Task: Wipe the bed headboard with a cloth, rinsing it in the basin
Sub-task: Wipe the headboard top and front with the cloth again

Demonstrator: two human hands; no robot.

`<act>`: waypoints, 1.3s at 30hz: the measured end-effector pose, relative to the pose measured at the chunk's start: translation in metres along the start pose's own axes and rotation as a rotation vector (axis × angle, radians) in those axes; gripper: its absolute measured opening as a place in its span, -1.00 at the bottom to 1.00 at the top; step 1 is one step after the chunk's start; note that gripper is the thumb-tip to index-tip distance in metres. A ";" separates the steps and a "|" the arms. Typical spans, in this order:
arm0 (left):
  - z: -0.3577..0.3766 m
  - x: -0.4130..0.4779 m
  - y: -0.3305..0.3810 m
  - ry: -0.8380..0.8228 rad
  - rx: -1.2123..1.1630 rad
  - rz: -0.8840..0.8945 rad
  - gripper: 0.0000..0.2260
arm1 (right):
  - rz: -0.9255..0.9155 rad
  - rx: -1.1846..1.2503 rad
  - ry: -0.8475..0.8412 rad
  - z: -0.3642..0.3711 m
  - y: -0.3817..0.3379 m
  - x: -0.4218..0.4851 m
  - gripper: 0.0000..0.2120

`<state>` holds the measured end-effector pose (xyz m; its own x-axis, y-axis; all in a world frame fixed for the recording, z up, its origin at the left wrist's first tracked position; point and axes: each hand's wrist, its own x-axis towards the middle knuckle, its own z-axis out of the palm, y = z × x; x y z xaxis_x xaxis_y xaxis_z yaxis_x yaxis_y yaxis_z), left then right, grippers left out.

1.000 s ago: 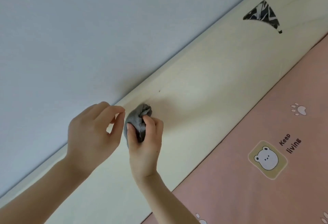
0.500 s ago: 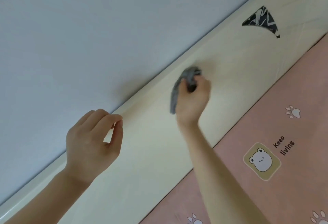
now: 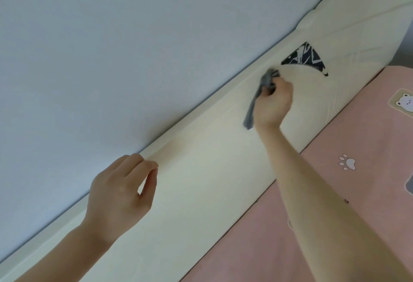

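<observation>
The cream headboard (image 3: 201, 181) runs diagonally from lower left to upper right, against a pale blue wall. My right hand (image 3: 273, 105) grips a bunched grey cloth (image 3: 257, 98) and presses it against the headboard's upper part, just below a black-and-white triangular patch (image 3: 305, 59). A tail of the cloth hangs down left of my wrist. My left hand (image 3: 120, 194) rests at the headboard's top edge further left, fingers loosely curled, thumb and forefinger close, holding nothing. No basin is in view.
A pink bed sheet (image 3: 324, 226) with paw prints and a bear label (image 3: 404, 106) lies to the right, below the headboard. The wall (image 3: 134, 47) fills the upper left. The headboard's scalloped end (image 3: 357, 9) is at the top right.
My right hand has swept the cloth along the headboard to the upper right, away from my left hand, up to the triangular patch. My left hand has stayed on the top edge.
</observation>
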<state>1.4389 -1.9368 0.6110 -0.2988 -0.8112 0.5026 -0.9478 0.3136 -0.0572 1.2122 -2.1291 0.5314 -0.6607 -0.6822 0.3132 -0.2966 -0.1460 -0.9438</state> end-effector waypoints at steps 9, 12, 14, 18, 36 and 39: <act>0.006 0.048 0.050 -0.039 0.055 -0.040 -0.79 | 0.528 0.455 -0.394 -0.096 0.015 0.048 -0.89; 0.008 0.076 0.072 -0.070 0.042 -0.070 -0.78 | 0.751 0.733 -0.575 -0.147 0.009 0.030 -0.84; 0.012 0.094 0.087 -0.106 0.000 -0.074 -0.79 | 0.860 0.841 -0.690 -0.163 0.004 0.028 -0.82; 0.016 0.112 0.113 -0.244 -0.268 -0.270 -0.80 | 1.021 0.978 -0.788 -0.162 -0.018 0.025 -0.76; 0.061 0.167 0.109 -0.493 -1.010 -0.684 -0.87 | 0.640 0.475 -0.553 -0.110 -0.016 0.009 -0.54; 0.070 0.157 0.115 -0.542 -0.955 -0.616 -0.89 | 0.426 0.428 -0.509 -0.126 -0.003 -0.019 -0.49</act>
<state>1.2752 -2.0622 0.6229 -0.0582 -0.9766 -0.2070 -0.5554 -0.1407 0.8196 1.1389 -2.0256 0.5415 -0.2302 -0.9703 -0.0743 0.2705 0.0096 -0.9627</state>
